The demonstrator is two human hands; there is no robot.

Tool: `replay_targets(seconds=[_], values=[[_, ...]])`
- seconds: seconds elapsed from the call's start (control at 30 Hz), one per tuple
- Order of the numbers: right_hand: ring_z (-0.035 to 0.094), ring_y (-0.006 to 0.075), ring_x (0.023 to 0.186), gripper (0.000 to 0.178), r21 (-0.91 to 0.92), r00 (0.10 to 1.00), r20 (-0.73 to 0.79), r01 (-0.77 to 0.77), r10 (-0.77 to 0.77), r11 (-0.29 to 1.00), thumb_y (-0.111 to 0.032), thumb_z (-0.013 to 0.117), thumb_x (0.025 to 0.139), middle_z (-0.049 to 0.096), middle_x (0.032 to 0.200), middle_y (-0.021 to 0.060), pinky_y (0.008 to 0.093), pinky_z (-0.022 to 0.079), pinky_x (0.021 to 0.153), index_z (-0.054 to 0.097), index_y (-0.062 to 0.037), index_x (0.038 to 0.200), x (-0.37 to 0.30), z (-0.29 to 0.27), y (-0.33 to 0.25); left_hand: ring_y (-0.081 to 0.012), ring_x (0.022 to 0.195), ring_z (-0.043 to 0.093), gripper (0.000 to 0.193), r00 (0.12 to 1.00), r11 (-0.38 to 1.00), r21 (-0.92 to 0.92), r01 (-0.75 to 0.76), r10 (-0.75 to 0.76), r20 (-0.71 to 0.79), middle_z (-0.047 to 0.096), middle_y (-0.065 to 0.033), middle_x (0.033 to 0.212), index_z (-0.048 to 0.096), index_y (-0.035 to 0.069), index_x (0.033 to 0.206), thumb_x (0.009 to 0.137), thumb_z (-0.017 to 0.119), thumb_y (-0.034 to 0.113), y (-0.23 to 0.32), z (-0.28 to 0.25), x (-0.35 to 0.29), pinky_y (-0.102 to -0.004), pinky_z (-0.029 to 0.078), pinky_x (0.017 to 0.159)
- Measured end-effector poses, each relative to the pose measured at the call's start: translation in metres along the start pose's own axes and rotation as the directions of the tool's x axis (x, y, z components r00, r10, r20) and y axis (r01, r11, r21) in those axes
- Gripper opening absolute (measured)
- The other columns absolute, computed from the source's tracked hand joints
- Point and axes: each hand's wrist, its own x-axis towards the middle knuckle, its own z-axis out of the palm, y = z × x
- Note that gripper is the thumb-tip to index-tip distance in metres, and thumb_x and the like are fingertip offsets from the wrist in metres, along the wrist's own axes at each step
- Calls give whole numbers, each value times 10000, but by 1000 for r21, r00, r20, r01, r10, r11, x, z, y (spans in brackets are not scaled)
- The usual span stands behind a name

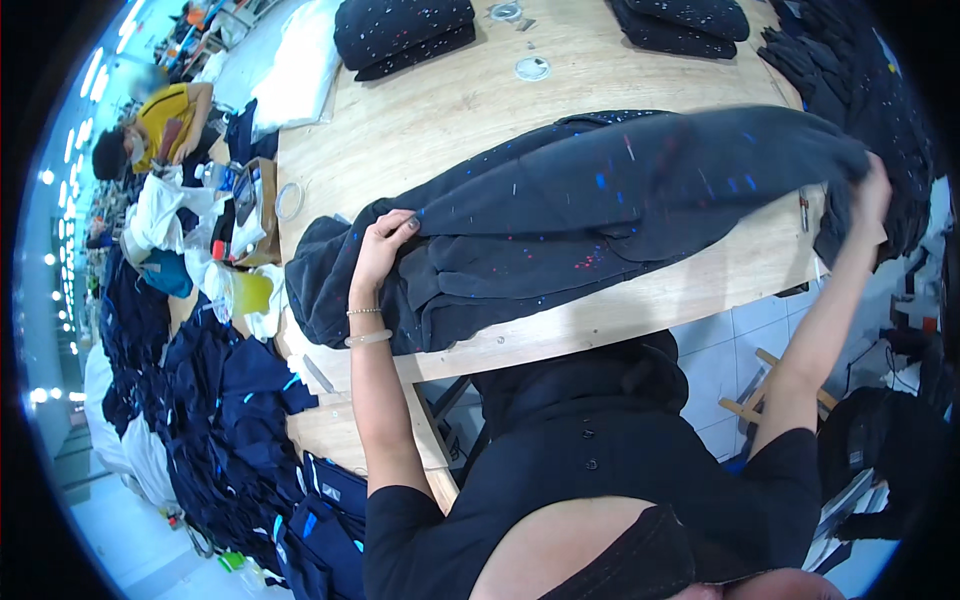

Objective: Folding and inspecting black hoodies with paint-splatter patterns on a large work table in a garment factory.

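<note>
A dark grey garment [560, 195] with blue, red and white specks lies lengthwise across the wooden table [430, 130]. Its upper layer is drawn out to the right, slightly blurred and partly raised off the tabletop. I cannot tell whether that long part is a sleeve or a trouser leg. My left hand [385, 243] is closed on the cloth near the garment's left end. At the far right, past the table's edge, my right hand [870, 205] grips the end of the stretched part. The left end lies bunched in soft folds.
Folded speckled garments [405, 35] sit at the back edge, another folded stack [685, 25] at the back right. Dark clothes [840, 90] heap at the right. Left are a cardboard box [262, 215], a yellow container [250, 293] and navy garments [215, 400]. A person [165, 125] sits beyond.
</note>
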Motion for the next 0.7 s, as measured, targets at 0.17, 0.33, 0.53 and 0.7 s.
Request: replay_targets(seconds=[0.17,0.33,0.53,0.7], values=[[662,218,749,194,118,925,-24,-375,380,920,-101,566,880,648,888,102,318,564,595,642,-29,1043,-10,46,51,-324,928,641,409,963,943,272,191,-126,-240,686,-147,933,682,17,968,941,499,382,-9,30,46,-400,398,932],[620,206,574,483,-572,988,-14,-132,151,810,-444,463,926,649,672,109,350,476,564,676,-22,827,-103,79,-76,-313,980,624,363,945,717,647,260,-51,-323,680,-152,964,676,73,994,929,505,386,39,42,37,-517,356,933],[443,52,462,598,-122,648,569,-543,507,831,-576,493,918,505,555,-20,203,293,416,635,-24,738,-283,188,-155,-292,922,636,363,962,713,680,-175,272,-38,682,-117,964,682,104,986,868,593,435,104,146,82,-477,421,865],[396,46,451,463,228,727,406,-668,554,709,-411,636,893,457,527,-21,214,275,429,509,-70,607,-279,214,-148,-339,876,637,273,968,732,634,-251,210,140,662,-123,968,673,111,1007,876,598,339,102,187,115,-458,504,743]])
